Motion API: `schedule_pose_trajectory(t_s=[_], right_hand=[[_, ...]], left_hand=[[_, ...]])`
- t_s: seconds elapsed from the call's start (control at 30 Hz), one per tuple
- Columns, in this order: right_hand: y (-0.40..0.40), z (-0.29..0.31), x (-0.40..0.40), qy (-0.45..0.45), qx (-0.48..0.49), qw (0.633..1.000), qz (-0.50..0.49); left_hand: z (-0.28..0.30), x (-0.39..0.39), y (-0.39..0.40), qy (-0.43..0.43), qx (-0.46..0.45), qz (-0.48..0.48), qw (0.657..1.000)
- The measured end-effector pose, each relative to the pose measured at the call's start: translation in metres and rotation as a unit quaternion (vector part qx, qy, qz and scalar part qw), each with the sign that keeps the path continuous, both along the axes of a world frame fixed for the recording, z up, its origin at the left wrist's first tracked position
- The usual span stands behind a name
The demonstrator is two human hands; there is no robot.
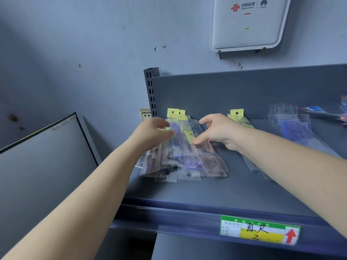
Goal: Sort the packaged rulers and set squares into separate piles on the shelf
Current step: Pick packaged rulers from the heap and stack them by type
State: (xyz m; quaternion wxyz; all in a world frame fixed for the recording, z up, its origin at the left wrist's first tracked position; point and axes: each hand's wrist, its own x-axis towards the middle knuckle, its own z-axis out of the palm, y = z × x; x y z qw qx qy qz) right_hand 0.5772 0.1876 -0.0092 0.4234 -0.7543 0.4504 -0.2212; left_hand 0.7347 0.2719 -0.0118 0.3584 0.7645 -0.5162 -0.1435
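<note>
A messy heap of packaged rulers (185, 162) in clear sleeves, some with yellow header cards, lies at the left end of the grey shelf (216, 188). My left hand (153, 131) hovers over the heap's left side, fingers curled and apart. My right hand (218, 131) reaches over the heap's right side, fingers spread, thumb tip touching a yellow-labelled package (188, 135). Under my right forearm lies a second small pile with a yellow header (237, 113). Farther right sits a pile of clear packages with blue contents (293, 128).
The shelf has a grey back panel (244, 91) and a slotted upright (151, 91) at its left end. A green and yellow price label (260, 231) sits on the front rail. A white wall box (247, 23) hangs above. A grey board (43, 156) leans at left.
</note>
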Motion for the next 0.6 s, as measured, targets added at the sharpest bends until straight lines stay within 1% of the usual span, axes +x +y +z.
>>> schedule_pose_trajectory(t_s=[0.1, 0.2, 0.3, 0.43, 0.6], right_hand=[[-0.001, 0.003, -0.001, -0.007, 0.039, 0.999, -0.007], [-0.004, 0.007, -0.004, 0.008, 0.067, 0.998, -0.009], [-0.010, 0.008, -0.007, -0.020, 0.100, 0.995, -0.015], [-0.015, 0.008, -0.015, -0.104, 0.150, 0.983, -0.025], [-0.017, 0.005, -0.018, -0.186, 0.184, 0.965, -0.014]], left_hand=[[0.005, -0.012, -0.009, -0.040, 0.042, -0.031, 0.998], [0.008, -0.018, -0.023, -0.085, 0.089, -0.010, 0.992], [0.008, -0.023, -0.034, -0.095, 0.106, 0.007, 0.990], [-0.001, -0.020, -0.038, -0.034, 0.063, 0.006, 0.997], [0.001, -0.021, -0.036, 0.077, 0.019, 0.003, 0.997]])
